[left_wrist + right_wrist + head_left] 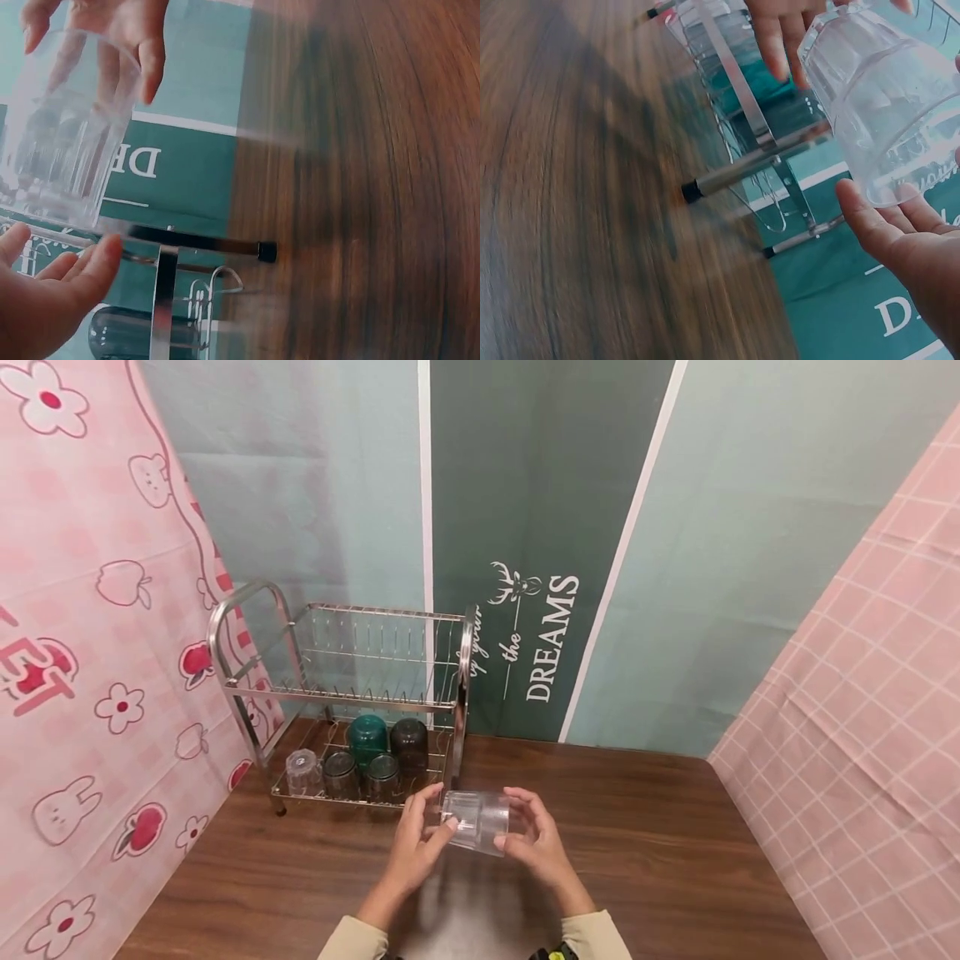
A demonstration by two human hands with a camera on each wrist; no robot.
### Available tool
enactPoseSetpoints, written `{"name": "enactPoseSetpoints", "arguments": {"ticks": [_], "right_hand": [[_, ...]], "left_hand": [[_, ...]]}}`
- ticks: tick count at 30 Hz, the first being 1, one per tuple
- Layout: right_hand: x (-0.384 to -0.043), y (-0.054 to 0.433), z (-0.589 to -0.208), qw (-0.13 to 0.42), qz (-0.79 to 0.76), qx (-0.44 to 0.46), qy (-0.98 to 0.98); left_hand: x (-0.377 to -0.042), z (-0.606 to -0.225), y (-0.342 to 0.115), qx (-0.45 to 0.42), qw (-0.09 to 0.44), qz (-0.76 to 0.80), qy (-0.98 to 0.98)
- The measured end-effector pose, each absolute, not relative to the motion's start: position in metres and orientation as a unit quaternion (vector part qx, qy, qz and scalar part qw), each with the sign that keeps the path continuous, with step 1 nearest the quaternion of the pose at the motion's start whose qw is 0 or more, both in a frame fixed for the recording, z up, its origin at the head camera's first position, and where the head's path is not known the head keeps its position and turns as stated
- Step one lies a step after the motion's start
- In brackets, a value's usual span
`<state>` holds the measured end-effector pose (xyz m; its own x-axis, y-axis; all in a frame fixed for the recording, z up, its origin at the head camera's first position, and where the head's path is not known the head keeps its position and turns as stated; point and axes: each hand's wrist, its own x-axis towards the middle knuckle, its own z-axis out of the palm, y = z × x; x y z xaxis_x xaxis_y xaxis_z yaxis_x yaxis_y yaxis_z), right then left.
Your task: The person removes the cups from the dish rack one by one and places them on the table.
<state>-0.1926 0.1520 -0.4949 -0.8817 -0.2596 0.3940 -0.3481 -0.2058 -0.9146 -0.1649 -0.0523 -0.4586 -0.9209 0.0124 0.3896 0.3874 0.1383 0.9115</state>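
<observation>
Clear tumbler [478, 822] lies nearly on its side, held above the tabletop [645, 852] between the left grip [418, 837] and the right grip [536, 837]; the left grip holds the thick, ribbed base end, thumb to the near side; the right grip clasps the mouth end, spread about as wide as the tumbler. It should handle as stiff, smooth and rather slippery; whether glass or clear plastic I cannot tell, so the rim is best treated as fragile; the base probably carries most of the weight, which makes the ribbed wall beside the left grip the surest hold, with lighter pressure at the mouth; beyond and left of the left grip stands a metal rack [341, 697], with a teal tumbler [367, 739] on its lower tier; beyond both grips hangs a green backdrop [536, 485].
</observation>
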Motion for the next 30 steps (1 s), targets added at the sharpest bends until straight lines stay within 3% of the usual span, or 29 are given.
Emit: {"name": "enactPoseSetpoints", "arguments": {"ticks": [9, 16, 26, 30], "right_hand": [[-0.193, 0.156, -0.491, 0.025, 0.722, 0.242, -0.647], [-0.188, 0.156, -0.461, 0.038, 0.634, 0.241, -0.734], [-0.195, 0.169, -0.445, 0.037, 0.552, 0.241, -0.798], [-0.203, 0.176, -0.448, 0.047, 0.523, 0.233, -0.818]], "left_hand": [[-0.184, -0.49, -0.059, -0.145, 0.182, -0.587, -0.776], [-0.192, -0.488, -0.074, -0.163, 0.259, -0.463, -0.832], [-0.206, -0.486, -0.095, -0.16, 0.313, -0.35, -0.868], [-0.21, -0.483, -0.102, -0.152, 0.312, -0.312, -0.884]]}}
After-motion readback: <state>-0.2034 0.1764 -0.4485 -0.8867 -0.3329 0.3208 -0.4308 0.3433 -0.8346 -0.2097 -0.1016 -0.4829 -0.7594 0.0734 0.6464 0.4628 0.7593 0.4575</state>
